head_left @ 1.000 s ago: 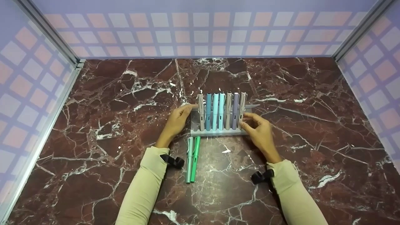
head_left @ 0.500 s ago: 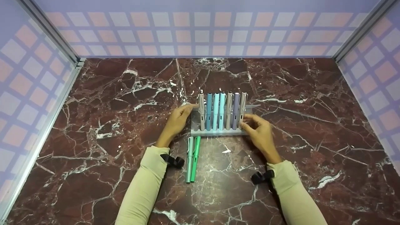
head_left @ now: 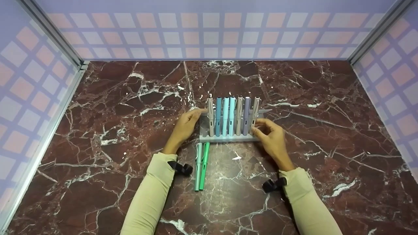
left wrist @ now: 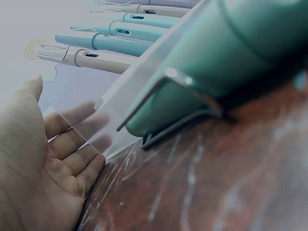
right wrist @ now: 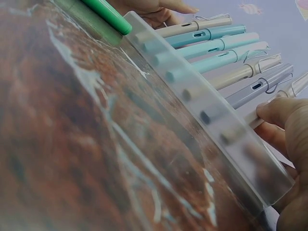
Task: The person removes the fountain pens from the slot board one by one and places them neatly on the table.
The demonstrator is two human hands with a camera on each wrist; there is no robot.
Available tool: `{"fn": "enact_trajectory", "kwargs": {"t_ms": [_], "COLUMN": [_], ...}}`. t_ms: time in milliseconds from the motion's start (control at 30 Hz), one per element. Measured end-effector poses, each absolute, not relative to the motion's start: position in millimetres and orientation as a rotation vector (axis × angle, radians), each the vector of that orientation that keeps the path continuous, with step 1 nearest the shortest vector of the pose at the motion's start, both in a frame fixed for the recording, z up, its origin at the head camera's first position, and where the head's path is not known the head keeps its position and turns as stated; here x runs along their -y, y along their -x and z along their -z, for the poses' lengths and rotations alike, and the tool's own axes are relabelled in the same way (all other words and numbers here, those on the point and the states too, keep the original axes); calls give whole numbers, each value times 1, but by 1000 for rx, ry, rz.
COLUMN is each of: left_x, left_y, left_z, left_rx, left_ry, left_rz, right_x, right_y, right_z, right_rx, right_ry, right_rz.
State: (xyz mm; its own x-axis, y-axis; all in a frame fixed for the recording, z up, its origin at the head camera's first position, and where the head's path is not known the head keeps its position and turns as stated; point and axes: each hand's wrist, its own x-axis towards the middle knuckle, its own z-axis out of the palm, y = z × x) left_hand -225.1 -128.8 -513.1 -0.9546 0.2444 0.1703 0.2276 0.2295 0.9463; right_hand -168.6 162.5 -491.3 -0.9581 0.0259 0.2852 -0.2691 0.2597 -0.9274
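Note:
A clear pen stand (head_left: 204,138) holds a row of several upright pens in beige, blue, light blue and purple. At the stand's left edge, my left hand (head_left: 186,125) grips the clear side panel (left wrist: 72,115), with the fingers behind it and the thumb near its top corner. My right hand (head_left: 271,135) pinches the rightmost beige pen (head_left: 255,109) low on its barrel; its cap end leans slightly right. In the right wrist view, the thumb (right wrist: 276,111) lies on this pen, and other fingers pass behind the stand's frosted front lip (right wrist: 192,86).
A pale green pen (head_left: 198,169) and a bright green pen (head_left: 204,166) lie side by side on the marbled table (head_left: 98,182), just before the stand's left front. Checkered walls (head_left: 209,32) enclose the back and both sides.
The rightmost beige pen's cap end has tipped a little to the right, away from the purple pen. Both hands stay nearly in place.

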Motion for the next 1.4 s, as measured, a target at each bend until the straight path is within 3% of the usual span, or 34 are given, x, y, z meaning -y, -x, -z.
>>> {"fn": "enact_trajectory", "kwargs": {"t_ms": [700, 967, 1400], "left_x": [128, 129, 128], "left_y": [228, 227, 227], "left_z": [519, 518, 516], "left_rx": [-2477, -2472, -2471], "left_ry": [-447, -459, -449], "left_rz": [-1895, -1902, -1874], "right_x": [-164, -173, -159], "right_y": [169, 180, 166], "right_z": [492, 515, 516], "right_rx": [2025, 1910, 1912], "right_ry": [-140, -57, -73], "right_rz": [-1830, -1830, -1759]}}
